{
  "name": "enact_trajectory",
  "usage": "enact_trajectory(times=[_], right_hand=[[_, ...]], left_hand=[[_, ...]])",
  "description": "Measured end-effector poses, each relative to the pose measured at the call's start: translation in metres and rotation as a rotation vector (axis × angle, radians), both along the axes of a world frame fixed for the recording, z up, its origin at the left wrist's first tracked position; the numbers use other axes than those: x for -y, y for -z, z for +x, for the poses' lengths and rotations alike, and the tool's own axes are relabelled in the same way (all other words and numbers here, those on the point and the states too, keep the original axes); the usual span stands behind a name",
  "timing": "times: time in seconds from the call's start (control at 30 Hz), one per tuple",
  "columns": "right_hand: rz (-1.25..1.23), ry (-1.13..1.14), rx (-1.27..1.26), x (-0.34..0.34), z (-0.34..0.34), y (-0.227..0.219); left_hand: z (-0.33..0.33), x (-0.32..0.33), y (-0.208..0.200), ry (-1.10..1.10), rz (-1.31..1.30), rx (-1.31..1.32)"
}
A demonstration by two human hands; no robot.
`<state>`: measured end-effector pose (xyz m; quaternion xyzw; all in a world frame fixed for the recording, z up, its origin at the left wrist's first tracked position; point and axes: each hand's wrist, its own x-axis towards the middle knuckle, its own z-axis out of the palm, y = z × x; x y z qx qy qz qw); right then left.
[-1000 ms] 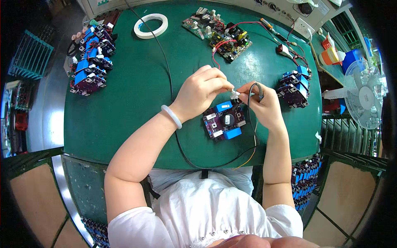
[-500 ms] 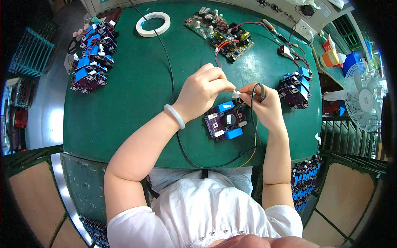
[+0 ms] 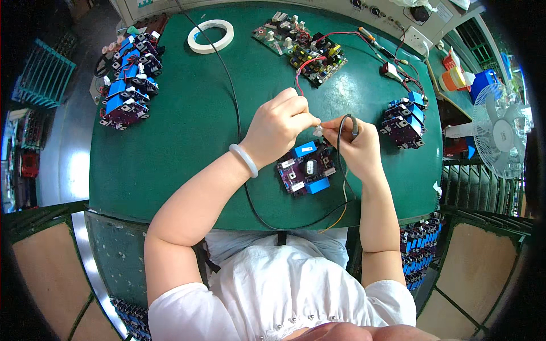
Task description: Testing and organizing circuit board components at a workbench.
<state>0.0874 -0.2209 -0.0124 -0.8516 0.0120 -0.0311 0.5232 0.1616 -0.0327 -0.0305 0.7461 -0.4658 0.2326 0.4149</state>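
My left hand (image 3: 280, 120) pinches a small white connector (image 3: 318, 130) at its fingertips, just above a dark purple circuit board (image 3: 307, 169). Meeting it from the other side, the closed fingertips of my right hand (image 3: 357, 142) touch the same connector. A black cable (image 3: 248, 196) with a thicker grey end loops by my right fingers. Thin yellow and white wires hang beside that cable. The board, with two blue blocks and a round black part, lies flat on the green table. Red wires (image 3: 300, 74) run from a populated board (image 3: 318, 61) toward my left hand, where their end is hidden.
Stacks of blue-and-purple boards stand at the table's left (image 3: 126, 94) and right (image 3: 406, 122). A roll of white tape (image 3: 210, 24) lies at the back. A screwdriver (image 3: 368, 35), wiring and a grey instrument panel (image 3: 392, 14) are at the far right. A white fan (image 3: 503, 133) stands beyond.
Both hands have shifted slightly left with the connector, still fingertip to fingertip. The board beneath has moved a little left, and the cable loop at my right hand has moved left too.
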Motion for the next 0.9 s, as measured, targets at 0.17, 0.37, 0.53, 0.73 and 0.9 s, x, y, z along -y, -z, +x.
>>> enact_trajectory(times=[0.17, 0.37, 0.53, 0.73, 0.9], right_hand=[[0.066, 0.058, -0.042, -0.002, -0.003, -0.006], [0.124, 0.196, 0.268, 0.013, -0.037, -0.033], [0.22, 0.271, 0.733, 0.004, -0.108, -0.069], [-0.059, 0.326, 1.319, -0.014, -0.124, -0.098], [-0.295, 0.204, 1.247, -0.02, -0.13, -0.103]], left_hand=[[-0.003, 0.004, -0.001, -0.003, -0.009, 0.002], [-0.042, -0.013, -0.024, 0.129, 0.063, -0.27], [-0.068, -0.017, -0.021, 0.134, 0.397, -0.137], [-0.055, -0.022, -0.033, 0.16, 0.348, -0.109], [-0.067, -0.025, -0.031, 0.77, 0.249, -0.676]])
